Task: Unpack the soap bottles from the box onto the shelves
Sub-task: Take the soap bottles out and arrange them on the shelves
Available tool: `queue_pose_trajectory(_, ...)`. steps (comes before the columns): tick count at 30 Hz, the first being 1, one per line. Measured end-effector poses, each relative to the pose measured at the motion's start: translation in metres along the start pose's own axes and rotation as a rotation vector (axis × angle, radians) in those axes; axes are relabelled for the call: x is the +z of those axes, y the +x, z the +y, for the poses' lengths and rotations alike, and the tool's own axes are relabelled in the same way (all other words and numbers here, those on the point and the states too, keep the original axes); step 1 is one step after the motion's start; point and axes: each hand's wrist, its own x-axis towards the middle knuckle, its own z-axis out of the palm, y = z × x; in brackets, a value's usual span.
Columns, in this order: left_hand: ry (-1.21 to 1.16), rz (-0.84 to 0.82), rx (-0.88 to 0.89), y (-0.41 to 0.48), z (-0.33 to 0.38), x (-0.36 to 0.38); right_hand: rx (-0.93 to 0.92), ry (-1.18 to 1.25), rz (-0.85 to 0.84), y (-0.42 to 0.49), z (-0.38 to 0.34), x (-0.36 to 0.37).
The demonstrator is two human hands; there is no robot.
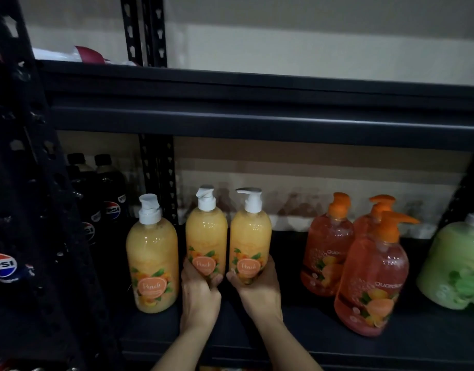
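Three yellow peach soap bottles with white pumps stand in a row on the dark shelf (297, 330). The leftmost peach bottle (152, 253) stands free near the shelf's front. My left hand (199, 293) grips the base of the middle peach bottle (206, 231). My right hand (257, 287) grips the base of the right peach bottle (250, 234). Both held bottles are upright, side by side and set further back. The box is out of view.
Orange soap bottles (372, 274) with orange pumps stand to the right, and a green soap bottle (458, 266) sits at the far right. Dark cola bottles (107, 199) fill the neighbouring bay on the left, behind a black upright post (43, 210). An upper shelf beam (257, 113) runs overhead.
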Motion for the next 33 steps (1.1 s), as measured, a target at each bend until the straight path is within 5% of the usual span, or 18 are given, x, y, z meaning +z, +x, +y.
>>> queue_pose_trajectory(33, -0.009, 0.008, 0.044, 0.0043, -0.0061, 0.0, -0.021, -0.038, -0.104, -0.0025, -0.0007, -0.0042)
